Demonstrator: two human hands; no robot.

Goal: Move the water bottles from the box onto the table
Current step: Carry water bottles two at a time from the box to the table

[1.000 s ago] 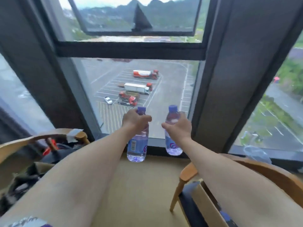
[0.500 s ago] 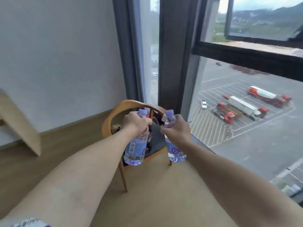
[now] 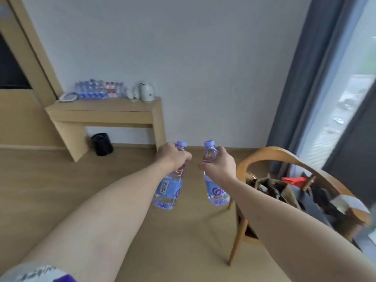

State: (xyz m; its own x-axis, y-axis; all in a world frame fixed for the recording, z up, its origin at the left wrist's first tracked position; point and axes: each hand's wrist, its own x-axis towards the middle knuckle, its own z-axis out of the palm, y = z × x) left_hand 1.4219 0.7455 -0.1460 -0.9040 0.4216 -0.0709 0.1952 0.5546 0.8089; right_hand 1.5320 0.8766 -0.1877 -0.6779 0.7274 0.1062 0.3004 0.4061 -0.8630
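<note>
A: Bottles first, where are they?

B: Two are in the air, one in each hand. The left hand (image 3: 172,157) has its grip clamped round the upper part of the left bottle (image 3: 169,187), fingers curled over the shoulder just under the blue cap. The right hand (image 3: 218,165) has its grip clamped round the right bottle (image 3: 215,188) the same way, thumb on the near side. Both bottles hang roughly upright, bases tilted a little toward the camera, above the wooden floor (image 3: 71,190).

A: Do the two touch?

B: No, they are near each other with a gap between them. Each is clear plastic with a pale blue label; the left one shows a barcode, the right one a purple mark.

A: And the desk?

B: The desk (image 3: 101,115) stands against the white wall (image 3: 203,58), well apart from the hands, up and to the left in the view. A cluster of bottles (image 3: 99,89) stands on its top toward the back, mostly blue, a couple with red labels. Just beside them on the right is a white kettle (image 3: 147,92), with small white items between that are too blurred to name. A flat tray (image 3: 68,97) lies at the left end.

A: Anything else?

B: A black bin (image 3: 101,144) sits on the floor under the desk. To the right of the right arm is a wooden chair (image 3: 284,157) piled with bags and dark clothing, beside a grey curtain (image 3: 301,78) and the window (image 3: 350,98)
</note>
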